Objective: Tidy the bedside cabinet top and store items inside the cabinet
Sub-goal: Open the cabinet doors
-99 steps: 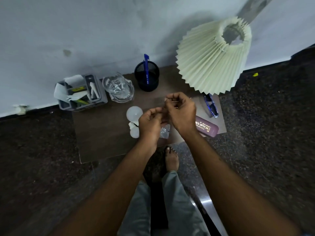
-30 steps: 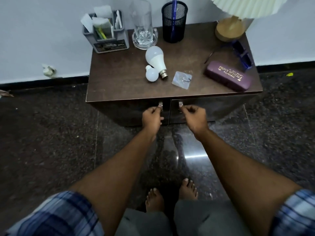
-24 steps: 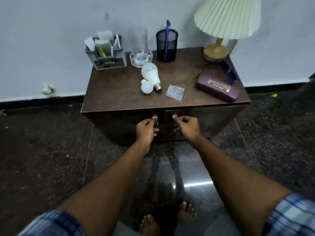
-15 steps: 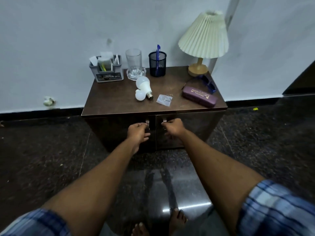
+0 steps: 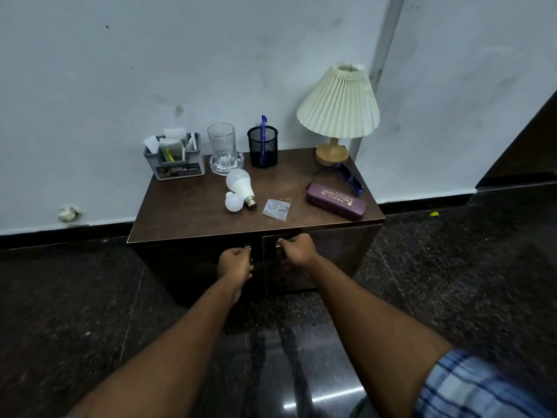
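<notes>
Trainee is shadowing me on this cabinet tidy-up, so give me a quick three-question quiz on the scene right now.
1. True or false: the blue pen stands in the mesh cup.
2. Which lies nearest the spectacle case? A) blue glasses B) glass tumbler C) grey organiser
3. Fill in: the left hand and right hand each grip a metal ____ on the cabinet.
Key: 1 true; 2 A; 3 handle.

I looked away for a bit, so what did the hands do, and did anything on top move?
Both hands came down from above the cabinet top: the left hand now grips the left door handle, the right hand the right door handle. The bulbs, plastic packet and purple case lie where they were.
</notes>
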The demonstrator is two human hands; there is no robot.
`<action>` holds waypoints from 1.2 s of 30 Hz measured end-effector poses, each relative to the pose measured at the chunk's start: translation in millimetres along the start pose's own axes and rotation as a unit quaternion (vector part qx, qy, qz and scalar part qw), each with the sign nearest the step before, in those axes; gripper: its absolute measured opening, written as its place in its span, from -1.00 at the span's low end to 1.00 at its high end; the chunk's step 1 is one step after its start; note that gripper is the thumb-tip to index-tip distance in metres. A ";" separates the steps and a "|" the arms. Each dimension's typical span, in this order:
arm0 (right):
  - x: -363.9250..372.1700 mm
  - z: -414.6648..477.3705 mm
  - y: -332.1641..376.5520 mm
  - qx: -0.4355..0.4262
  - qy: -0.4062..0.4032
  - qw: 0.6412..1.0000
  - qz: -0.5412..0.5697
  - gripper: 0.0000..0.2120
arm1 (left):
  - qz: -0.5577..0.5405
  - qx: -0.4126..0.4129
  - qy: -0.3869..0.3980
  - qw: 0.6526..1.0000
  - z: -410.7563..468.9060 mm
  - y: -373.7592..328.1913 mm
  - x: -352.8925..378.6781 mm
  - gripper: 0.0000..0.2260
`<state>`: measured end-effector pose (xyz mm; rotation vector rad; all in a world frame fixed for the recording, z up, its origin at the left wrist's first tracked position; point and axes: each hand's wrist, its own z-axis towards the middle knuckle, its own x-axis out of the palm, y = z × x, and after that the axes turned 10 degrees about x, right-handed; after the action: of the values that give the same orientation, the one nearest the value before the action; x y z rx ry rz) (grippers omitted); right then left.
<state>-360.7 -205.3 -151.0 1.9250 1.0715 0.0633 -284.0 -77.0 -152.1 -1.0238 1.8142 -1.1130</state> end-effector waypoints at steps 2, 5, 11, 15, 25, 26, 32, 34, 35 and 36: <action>1.9 4.0 0.0 0.010 -0.004 1.000 0.015 -0.72 | -0.005 -0.004 -0.008 1.000 3.7 -1.1 0.4 -0.83; 7.3 6.9 -5.4 0.036 0.020 0.998 0.044 -0.72 | -0.018 -0.023 -0.006 1.000 5.8 0.8 0.7 -0.80; 15.0 3.9 -11.3 0.064 0.028 0.994 0.083 -0.74 | -0.065 -0.046 0.024 0.996 1.7 0.8 -0.9 -0.80; 14.6 -2.4 -12.1 0.064 0.029 0.995 0.070 -0.72 | -0.001 -0.035 0.023 0.999 -5.9 -0.7 -4.6 -0.68; 1.1 -31.6 -23.1 0.120 0.018 0.988 0.098 -0.15 | 0.108 -0.102 0.010 0.989 -27.6 -14.5 -24.7 -0.16; -0.5 -34.7 -24.1 0.129 0.020 0.986 0.104 -0.06 | 0.108 -0.109 0.014 0.988 -30.1 -15.8 -26.9 -0.16; -10.5 -58.5 -37.8 0.144 -0.011 0.988 0.046 0.21 | 0.099 -0.173 0.059 0.978 -46.7 -28.9 -36.3 -0.39; -14.0 -60.9 -40.6 0.150 0.000 0.988 0.044 0.06 | 0.110 -0.187 0.066 0.974 -48.8 -30.0 -41.9 -0.38; -16.5 -64.9 -40.0 0.155 0.011 0.987 0.046 -0.03 | 0.117 -0.194 0.074 0.971 -49.5 -29.6 -44.3 -0.40; -18.5 -68.8 -38.3 0.161 0.023 0.985 0.049 -0.12 | 0.119 -0.201 0.087 0.968 -50.3 -28.9 -46.8 -0.46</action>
<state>-426.9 -163.0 -131.7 2.2764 1.0668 -0.0133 -303.6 -27.6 -99.8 -0.9190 2.2996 -0.7227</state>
